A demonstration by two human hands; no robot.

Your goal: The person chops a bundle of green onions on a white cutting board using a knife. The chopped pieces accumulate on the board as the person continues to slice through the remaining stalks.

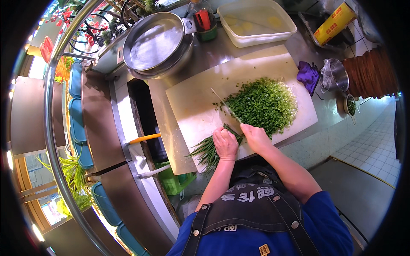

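My left hand [225,143] presses down on a bunch of green onions [205,153], its fingers curled over the stalks near their cut ends. Long green leaves fan out to the left of it. In my right hand [257,138] is the handle of a kitchen knife [225,105], whose blade shows as a thin bright line pointing up and left. Just right of the blade lies a large heap of chopped green onion [264,105], dark green on the left and paler on the right. All of this rests on a white cutting board [195,92].
Stacked metal bowls [153,41] stand at the back left, beside a bottle [202,20]. A plastic tub [256,38] of liquid is behind the board. To the right are a purple cloth [308,76], a metal pot [339,76] and a yellow roll [334,24].
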